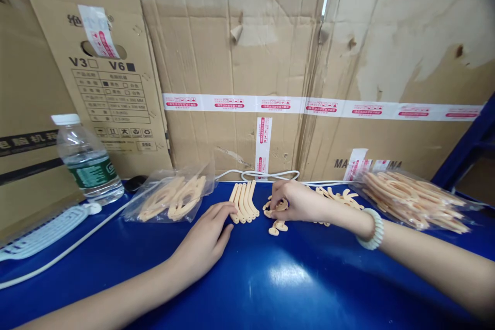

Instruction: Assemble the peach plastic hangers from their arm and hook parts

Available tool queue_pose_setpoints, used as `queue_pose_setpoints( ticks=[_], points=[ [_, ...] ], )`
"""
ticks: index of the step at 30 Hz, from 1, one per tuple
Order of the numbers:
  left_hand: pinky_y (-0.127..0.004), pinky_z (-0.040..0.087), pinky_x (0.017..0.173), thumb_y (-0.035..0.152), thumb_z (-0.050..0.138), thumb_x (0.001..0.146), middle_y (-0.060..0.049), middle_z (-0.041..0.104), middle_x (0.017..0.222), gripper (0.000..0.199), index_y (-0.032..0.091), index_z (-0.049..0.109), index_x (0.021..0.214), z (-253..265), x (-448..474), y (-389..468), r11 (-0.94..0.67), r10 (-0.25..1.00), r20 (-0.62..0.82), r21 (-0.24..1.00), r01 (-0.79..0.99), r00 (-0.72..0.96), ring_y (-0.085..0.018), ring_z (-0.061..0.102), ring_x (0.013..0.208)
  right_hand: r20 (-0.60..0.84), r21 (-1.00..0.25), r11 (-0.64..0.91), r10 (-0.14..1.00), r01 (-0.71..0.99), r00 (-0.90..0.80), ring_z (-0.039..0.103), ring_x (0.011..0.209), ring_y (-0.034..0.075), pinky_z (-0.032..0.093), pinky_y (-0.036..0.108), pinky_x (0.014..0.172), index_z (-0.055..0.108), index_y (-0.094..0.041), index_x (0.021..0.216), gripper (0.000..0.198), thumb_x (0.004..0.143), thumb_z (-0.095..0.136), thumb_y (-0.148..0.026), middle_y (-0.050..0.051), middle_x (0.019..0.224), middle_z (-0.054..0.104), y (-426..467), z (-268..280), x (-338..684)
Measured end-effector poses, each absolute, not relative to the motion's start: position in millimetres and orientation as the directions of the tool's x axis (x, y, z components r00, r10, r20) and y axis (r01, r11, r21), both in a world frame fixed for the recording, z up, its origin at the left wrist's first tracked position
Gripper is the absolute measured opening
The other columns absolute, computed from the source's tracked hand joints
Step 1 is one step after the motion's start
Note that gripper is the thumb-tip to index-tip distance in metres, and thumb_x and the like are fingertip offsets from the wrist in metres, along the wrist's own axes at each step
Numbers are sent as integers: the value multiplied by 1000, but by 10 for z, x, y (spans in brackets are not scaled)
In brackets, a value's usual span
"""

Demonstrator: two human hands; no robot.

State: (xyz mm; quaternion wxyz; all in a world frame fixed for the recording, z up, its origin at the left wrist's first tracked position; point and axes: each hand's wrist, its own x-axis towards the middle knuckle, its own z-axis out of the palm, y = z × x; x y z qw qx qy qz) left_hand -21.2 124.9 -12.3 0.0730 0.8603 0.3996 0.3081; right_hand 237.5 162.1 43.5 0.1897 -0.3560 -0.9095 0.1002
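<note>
Small beige pieces [274,231], flat, smooth and rounded, heaped under the right hand [299,202], with about three just nearer than the rest; fingers bent inward, cannot tell whether clamped on one. Left of that grip, five slim, bent beige strips [244,205] in a neat row on the glossy blue tabletop [286,294], with the left hand [209,232] beside them, thumb apart from fingers; farther out, two crinkled clear bags [207,180] of beige parts, one either side, and one plastic bottle [93,172].
</note>
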Motion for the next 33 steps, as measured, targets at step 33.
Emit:
queue_pose_setpoints(
  ticks=[33],
  points=[
    [-37,56,90,26,53,93,-5,71,109,20,24,73,89,162,44,786,-533,801,386,808,251,457,-23,66,102,100,-981,40,944,-192,-314,74,73,18,59,21,62,63,-18,87,25,80,78,-35,3,76,72,551,-10,2356]
  ],
)
